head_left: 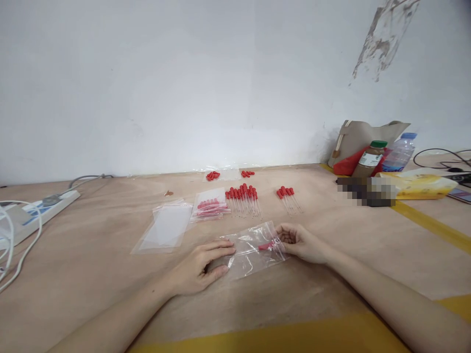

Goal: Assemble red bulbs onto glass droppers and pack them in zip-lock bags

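A clear zip bag (245, 260) lies on the table between my hands, with a red piece (265, 245) showing inside near its right end. My left hand (196, 267) holds the bag's left end, fingers on top and thumb along the lower edge. At the zip end, the closed fingers of my right hand (301, 243) pinch the bag, and they partly hide what is there. Just beyond are droppers with red rubber bulbs (243, 200) in a row. A smaller group of droppers (289, 198) lies to the right.
Flat empty bags (167, 226) and filled bags with red bulbs (209, 208) lie left of the droppers. Loose red bulbs (212, 175) are near the wall. A power strip (40, 211) stands left; bottles (370, 159), a tote bag (362, 135) and a yellow pack (423, 185) stand right.
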Available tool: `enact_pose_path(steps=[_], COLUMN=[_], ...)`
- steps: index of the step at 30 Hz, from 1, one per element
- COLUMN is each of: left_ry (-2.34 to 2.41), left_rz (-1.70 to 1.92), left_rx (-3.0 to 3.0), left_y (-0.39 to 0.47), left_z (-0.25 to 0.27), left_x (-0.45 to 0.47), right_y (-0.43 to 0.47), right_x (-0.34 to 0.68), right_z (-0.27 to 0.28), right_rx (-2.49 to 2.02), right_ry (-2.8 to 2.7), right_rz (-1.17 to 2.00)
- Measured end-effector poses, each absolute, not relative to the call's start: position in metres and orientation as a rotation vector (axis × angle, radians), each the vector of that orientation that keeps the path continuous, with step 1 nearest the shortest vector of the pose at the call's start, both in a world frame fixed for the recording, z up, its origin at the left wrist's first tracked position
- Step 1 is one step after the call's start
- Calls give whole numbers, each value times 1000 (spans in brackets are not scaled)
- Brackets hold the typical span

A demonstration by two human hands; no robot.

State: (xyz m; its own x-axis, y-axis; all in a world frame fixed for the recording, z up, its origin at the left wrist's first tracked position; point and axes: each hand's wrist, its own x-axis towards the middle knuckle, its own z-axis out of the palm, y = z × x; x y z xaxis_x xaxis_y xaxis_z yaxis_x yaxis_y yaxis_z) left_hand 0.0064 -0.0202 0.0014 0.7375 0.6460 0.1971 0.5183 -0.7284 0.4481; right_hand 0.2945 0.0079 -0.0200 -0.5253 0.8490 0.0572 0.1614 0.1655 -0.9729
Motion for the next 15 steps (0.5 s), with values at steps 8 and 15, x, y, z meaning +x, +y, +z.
enact_pose_path(steps=[8,15], left_ry=[926,914], left_rz=[469,481], left_rx=[2557,2559], left_y=[-21,-22], left_z=[1,1], left_x=[6,5], right_y=[28,117], right_x=[309,364], right_z=[-16,-14], right_rx=[-1437,-1948], right_ry=[-1660,-1419], right_rz=[1076,430])
